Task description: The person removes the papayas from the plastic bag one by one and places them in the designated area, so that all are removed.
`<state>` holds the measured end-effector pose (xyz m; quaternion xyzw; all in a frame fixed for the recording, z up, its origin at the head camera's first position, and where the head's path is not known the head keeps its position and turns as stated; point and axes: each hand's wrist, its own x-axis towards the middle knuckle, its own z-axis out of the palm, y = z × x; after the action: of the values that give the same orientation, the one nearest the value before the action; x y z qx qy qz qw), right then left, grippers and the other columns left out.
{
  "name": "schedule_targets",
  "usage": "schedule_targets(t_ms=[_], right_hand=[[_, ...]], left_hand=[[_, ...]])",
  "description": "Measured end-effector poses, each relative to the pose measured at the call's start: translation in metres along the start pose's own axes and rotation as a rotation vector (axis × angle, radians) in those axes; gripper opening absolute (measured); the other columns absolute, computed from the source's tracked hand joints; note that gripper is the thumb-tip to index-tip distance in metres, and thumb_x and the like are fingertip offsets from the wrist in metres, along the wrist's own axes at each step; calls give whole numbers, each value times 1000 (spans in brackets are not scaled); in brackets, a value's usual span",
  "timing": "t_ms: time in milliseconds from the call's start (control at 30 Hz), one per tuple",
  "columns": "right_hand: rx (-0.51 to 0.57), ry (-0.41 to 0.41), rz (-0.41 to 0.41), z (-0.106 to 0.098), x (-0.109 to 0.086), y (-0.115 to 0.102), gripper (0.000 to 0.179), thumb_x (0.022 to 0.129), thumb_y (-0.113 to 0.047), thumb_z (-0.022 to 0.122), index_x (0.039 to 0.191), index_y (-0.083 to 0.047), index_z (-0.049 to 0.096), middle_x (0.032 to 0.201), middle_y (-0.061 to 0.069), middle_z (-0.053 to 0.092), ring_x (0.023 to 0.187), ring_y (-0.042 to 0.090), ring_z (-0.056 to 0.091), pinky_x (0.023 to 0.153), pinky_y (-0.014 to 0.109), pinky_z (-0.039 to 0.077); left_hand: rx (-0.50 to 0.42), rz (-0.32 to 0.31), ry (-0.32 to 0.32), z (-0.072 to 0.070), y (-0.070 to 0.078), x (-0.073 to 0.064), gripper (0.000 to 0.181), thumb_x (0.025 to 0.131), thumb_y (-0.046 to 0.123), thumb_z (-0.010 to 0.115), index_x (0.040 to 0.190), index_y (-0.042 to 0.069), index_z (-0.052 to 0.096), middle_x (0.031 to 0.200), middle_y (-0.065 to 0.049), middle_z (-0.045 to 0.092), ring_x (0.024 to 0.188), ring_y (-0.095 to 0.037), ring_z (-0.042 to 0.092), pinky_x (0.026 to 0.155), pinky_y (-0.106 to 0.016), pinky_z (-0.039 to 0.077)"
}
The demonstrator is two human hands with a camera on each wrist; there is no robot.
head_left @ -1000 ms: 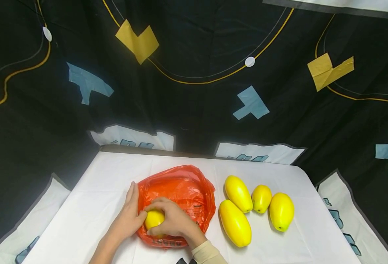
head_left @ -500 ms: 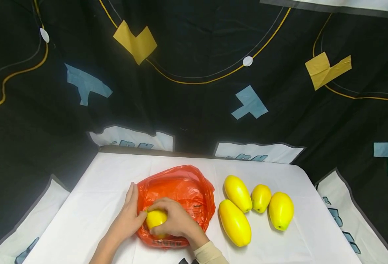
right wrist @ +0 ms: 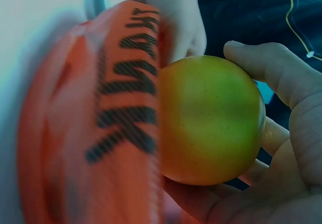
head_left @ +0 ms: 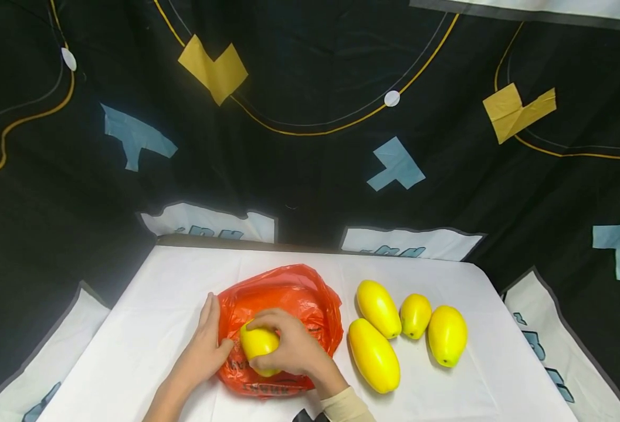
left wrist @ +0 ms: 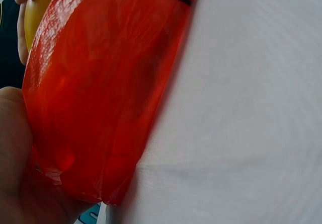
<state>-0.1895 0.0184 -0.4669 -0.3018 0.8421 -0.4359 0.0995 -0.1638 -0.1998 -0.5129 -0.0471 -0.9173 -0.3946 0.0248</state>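
Observation:
A yellow mango [head_left: 258, 347] is gripped in my right hand [head_left: 294, 346], over the open mouth of a red plastic bag [head_left: 310, 302]. In the right wrist view, fingers and thumb curve round the mango [right wrist: 214, 121], whose near end is greenish; the bag's printed rim [right wrist: 126, 108] hides its other side. My left hand [head_left: 204, 346] rests against the bag's left side with straight fingers, its thumb near the rim. In the left wrist view the red bag wall [left wrist: 100, 93] fills much of the picture, with part of the left hand [left wrist: 12, 148] beside it.
Right of the bag, several more yellow mangoes [head_left: 378, 354] lie in a loose group on the white tabletop [head_left: 478, 387]. A black cloth [head_left: 310, 187] with coloured tape pieces hangs behind the table.
My right hand has moved the mango right and a little upward, away from my left thumb, and more of it shows. The left hand has stayed on the bag. The view shifts slightly.

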Motion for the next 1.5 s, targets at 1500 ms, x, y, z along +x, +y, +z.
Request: schedule_targets(t_ms=[1500], right_hand=[[67,292,51,-94,-58,2,54,67,-21,87,116,-31,68,132,-11,54,116,17,50,85,40,51]], left_hand=[[-26,23,20,1,0,1,96,85,5,63,154,-1,-4,160,-15,-16,144,-44,6,112,-60,16]])
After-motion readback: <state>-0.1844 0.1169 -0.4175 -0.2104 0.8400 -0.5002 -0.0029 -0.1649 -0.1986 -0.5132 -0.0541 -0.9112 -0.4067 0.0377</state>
